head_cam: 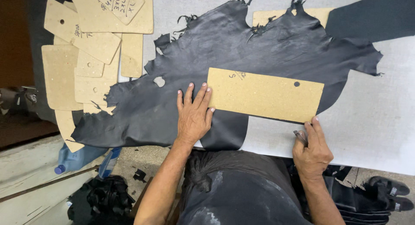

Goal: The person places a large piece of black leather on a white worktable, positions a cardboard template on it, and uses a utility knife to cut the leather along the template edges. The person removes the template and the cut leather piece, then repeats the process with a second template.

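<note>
Now | left hand flat on leather | right hand grips knife

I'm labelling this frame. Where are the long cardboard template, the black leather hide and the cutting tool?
long cardboard template (pixel 263 95), head view, its middle.
black leather hide (pixel 242 43), head view, upper middle.
cutting tool (pixel 300 137), head view, its shaft.

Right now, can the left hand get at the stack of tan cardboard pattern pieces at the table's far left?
Probably yes. The left hand lies flat on the black leather hide, and only open hide lies between it and the tan cardboard pattern pieces.
</note>
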